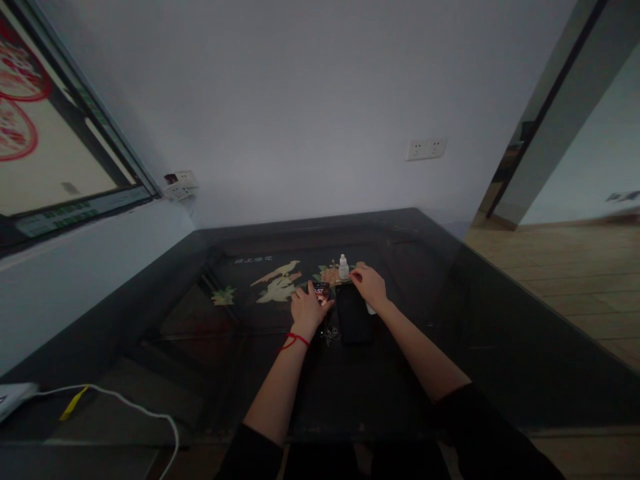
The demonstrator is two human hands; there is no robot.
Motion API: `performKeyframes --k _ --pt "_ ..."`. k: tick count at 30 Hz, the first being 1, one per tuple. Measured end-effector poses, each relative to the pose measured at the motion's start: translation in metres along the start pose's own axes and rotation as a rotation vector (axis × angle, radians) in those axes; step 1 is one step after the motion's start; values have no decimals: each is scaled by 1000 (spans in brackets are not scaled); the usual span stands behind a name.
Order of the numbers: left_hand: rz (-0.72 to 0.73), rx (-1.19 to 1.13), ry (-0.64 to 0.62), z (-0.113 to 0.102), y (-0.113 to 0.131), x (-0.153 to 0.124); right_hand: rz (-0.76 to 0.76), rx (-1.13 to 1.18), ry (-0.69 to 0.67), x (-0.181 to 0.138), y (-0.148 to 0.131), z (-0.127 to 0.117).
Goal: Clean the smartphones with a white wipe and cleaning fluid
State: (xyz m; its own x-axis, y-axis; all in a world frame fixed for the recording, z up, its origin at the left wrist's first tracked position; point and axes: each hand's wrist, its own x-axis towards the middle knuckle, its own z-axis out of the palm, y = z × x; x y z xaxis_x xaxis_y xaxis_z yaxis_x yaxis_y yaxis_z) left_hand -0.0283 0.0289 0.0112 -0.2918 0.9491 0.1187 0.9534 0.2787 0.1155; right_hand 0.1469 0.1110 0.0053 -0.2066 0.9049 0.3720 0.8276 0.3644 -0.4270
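Note:
On the dark table, my left hand (306, 310) curls around a small dark packet with red and white print (321, 292), thumb on one side and fingers on the other. My right hand (371, 287) has its fingertips pinched together just right of a small white dropper bottle (343, 269); what they hold, if anything, is too small to tell. The bottle stands upright. Between my hands lies a flat black rectangular object, like a phone (354, 317). A bit of something white (371, 309) shows beneath my right wrist.
The glossy black table (490, 340) carries a bird-and-flower inlay (277, 287). A white cable (125, 402) with a yellow tag (74, 403) runs at the near left from a white device (15, 399). The wall behind has sockets (426, 149); a window is at left.

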Motion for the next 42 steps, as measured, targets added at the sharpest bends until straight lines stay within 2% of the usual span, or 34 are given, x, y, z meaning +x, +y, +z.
performKeyframes --k 6,9,11,13,17,21,35,42 --pt "-14 -44 20 -19 0 5 31 92 64 33 -2 -20" --pt "101 -165 114 -27 10 24 13 94 20 52 -15 -22" --pt "135 -292 94 -24 21 38 19 64 -18 60 -24 -20" --pt "151 -315 64 -16 34 51 32 23 -55 65 -31 -15" --pt "180 -325 39 4 54 64 44 -38 -113 70 -35 -9" --pt "197 -323 19 14 60 72 48 -49 -135 72 -32 -10" --pt "211 -276 10 13 57 76 -8 93 -108 71 -25 -19" --pt "229 -279 -1 12 56 75 -22 127 -106 68 -23 -16"
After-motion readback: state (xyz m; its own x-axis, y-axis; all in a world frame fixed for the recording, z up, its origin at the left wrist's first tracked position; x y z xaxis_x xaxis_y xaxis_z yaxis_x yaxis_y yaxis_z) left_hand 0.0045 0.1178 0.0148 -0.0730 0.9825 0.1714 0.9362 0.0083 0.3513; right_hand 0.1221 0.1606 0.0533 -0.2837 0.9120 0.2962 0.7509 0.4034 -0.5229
